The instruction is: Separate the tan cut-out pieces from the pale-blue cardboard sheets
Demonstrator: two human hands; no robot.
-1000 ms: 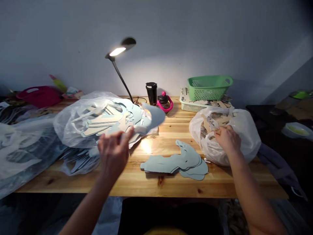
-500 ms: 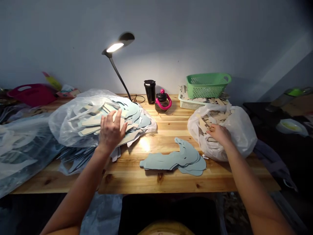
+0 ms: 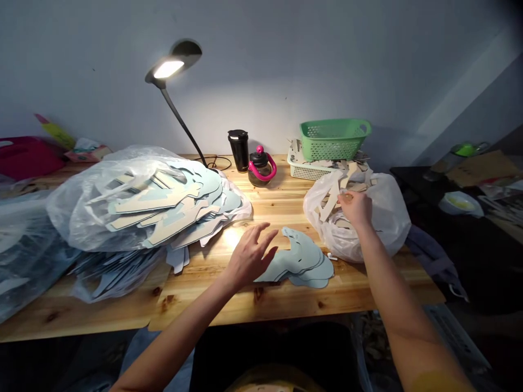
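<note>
The left hand (image 3: pixel 252 255) is open with fingers spread, visibly holding nothing, above the left part of a stack of blue-grey cut-outs (image 3: pixel 304 258) on the wooden table (image 3: pixel 278 204). The right hand (image 3: pixel 356 209) has its fingers curled at tan scraps (image 3: pixel 330 201) in a white plastic bag (image 3: pixel 386 218); whether it grips one, I cannot tell. Left, a translucent bag (image 3: pixel 77 204) spills pale cut-outs (image 3: pixel 180 204). Behind stand a lit desk lamp (image 3: pixel 180 117), black tumbler (image 3: pixel 238 152) and green basket (image 3: pixel 333 148).

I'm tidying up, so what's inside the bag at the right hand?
Tan pieces, some long and flat, show in the open bag. The right hand covers part of them; whatever lies deeper cannot be seen.
</note>
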